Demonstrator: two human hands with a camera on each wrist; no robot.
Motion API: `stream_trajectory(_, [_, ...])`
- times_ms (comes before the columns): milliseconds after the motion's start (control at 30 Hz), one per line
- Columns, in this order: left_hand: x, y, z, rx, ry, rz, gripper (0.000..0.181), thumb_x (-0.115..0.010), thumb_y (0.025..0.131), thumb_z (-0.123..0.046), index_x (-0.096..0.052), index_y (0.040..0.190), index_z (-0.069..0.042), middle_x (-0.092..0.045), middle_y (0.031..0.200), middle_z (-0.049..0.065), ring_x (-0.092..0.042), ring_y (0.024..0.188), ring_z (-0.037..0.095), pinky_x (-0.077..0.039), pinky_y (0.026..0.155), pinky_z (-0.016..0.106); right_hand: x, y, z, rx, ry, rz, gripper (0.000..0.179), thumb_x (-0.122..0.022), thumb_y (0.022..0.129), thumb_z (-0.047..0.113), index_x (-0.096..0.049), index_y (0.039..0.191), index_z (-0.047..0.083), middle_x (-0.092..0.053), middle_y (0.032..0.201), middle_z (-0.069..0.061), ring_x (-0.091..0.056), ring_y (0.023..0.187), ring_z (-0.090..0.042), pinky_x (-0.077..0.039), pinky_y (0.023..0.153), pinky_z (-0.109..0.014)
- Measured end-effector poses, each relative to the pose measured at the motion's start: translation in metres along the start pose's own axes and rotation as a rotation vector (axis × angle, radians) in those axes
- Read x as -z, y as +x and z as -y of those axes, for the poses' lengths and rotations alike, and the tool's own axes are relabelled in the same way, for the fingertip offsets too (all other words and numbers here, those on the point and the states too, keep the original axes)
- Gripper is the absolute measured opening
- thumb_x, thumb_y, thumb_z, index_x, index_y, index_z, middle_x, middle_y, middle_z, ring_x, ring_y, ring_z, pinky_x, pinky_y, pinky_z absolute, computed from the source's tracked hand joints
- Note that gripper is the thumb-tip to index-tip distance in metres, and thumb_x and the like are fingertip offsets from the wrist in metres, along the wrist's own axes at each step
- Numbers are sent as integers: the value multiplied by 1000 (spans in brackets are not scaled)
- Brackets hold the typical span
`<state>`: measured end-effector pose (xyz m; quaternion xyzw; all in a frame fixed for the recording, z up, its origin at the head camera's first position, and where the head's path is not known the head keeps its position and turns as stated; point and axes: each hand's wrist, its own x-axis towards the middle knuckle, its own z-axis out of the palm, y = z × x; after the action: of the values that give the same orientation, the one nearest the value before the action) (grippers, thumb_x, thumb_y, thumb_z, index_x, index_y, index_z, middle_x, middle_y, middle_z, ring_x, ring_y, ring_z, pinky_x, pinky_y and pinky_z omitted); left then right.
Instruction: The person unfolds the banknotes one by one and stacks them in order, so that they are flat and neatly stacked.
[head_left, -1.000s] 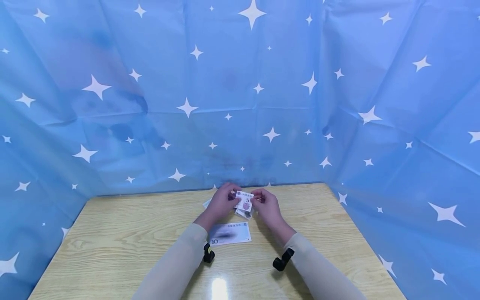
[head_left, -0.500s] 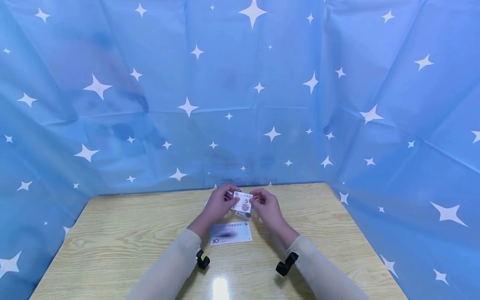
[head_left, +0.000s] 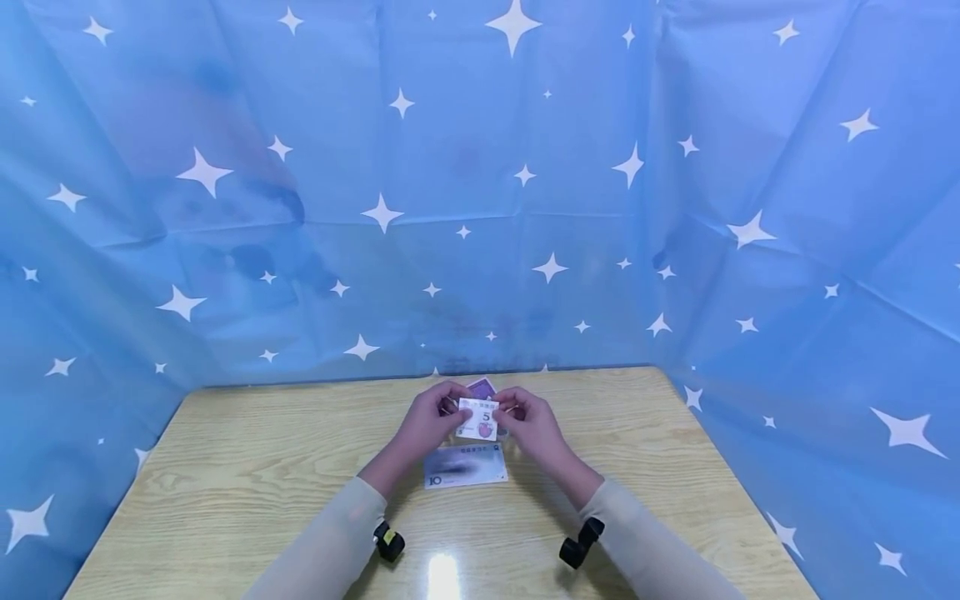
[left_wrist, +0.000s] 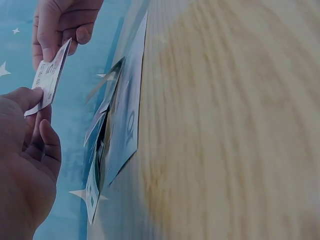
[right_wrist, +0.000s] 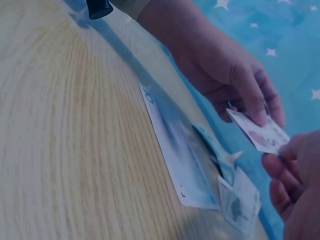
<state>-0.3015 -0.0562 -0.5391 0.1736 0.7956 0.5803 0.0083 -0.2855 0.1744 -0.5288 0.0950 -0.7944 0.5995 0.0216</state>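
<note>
A folded banknote [head_left: 478,429] marked 5 is held up between both hands above the table. My left hand [head_left: 429,421] pinches its left edge, thumb on the near face. On the opposite edge, my right hand [head_left: 531,425] pinches it in the same way. Just nearer than the hands lies a flat banknote [head_left: 467,468] marked 10. A purple piece of a note [head_left: 482,387] shows behind the held one. In the right wrist view, a folded whitish note [right_wrist: 240,202] and a greenish note [right_wrist: 217,147] lie beyond the 10 note, partly overlapping.
The wood-grain table [head_left: 247,500] reaches back to a blue star-patterned cloth [head_left: 450,167], which hangs behind it and along the sides. Black cameras are strapped at both wrists, over pale sleeves [head_left: 322,533].
Both hands have drawn the folded 5 banknote slightly nearer and to the left, keeping their pinch. The purple note behind now shows more. The 10 banknote stays where it lay.
</note>
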Motion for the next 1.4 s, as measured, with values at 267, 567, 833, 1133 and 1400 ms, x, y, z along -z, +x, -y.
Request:
stream_trajectory(267, [8, -16, -3, 39, -44, 22, 20, -79, 104, -10, -75, 121, -19, -69, 95, 4, -63, 80, 20, -54, 64, 28, -5, -7, 3, 0, 8, 54, 18, -76, 100, -3, -76, 117, 2, -73, 99, -13, -66, 80, -20, -64, 73, -39])
stream_trajectory(567, [11, -31, -6, 55, -51, 30, 19, -79, 103, -10, -75, 121, -17, -66, 90, 4, -60, 79, 19, -51, 64, 26, -6, -18, 11, -15, 14, 96, 19, -78, 101, 1, -75, 120, 1, -73, 102, -13, -66, 81, -17, -60, 72, -28])
stream_trajectory(833, [10, -44, -7, 123, -69, 32, 19, -79, 104, -14, -75, 121, -20, -67, 91, 4, -60, 80, 20, -50, 66, 25, -6, -29, 18, -27, 1, 147, 19, -75, 103, 2, -75, 122, 2, -73, 100, -11, -70, 85, -26, -60, 73, -30])
stream_trajectory(1133, [9, -52, -6, 115, -80, 26, 18, -79, 105, -14, -75, 121, -20, -65, 91, 4, -59, 81, 21, -49, 66, 25, -7, -33, 15, -37, -12, 157, 19, -74, 103, -1, -78, 120, 7, -73, 98, -8, -69, 86, -34, -53, 68, -23])
stream_trajectory(1400, [9, -56, -8, 90, -63, 10, 12, -79, 105, -15, -76, 116, -19, -66, 91, 2, -60, 83, 19, -50, 69, 24, -7, -35, 15, -16, -30, 173, 17, -75, 103, 1, -78, 118, 7, -73, 97, -8, -66, 82, -24, -51, 67, -23])
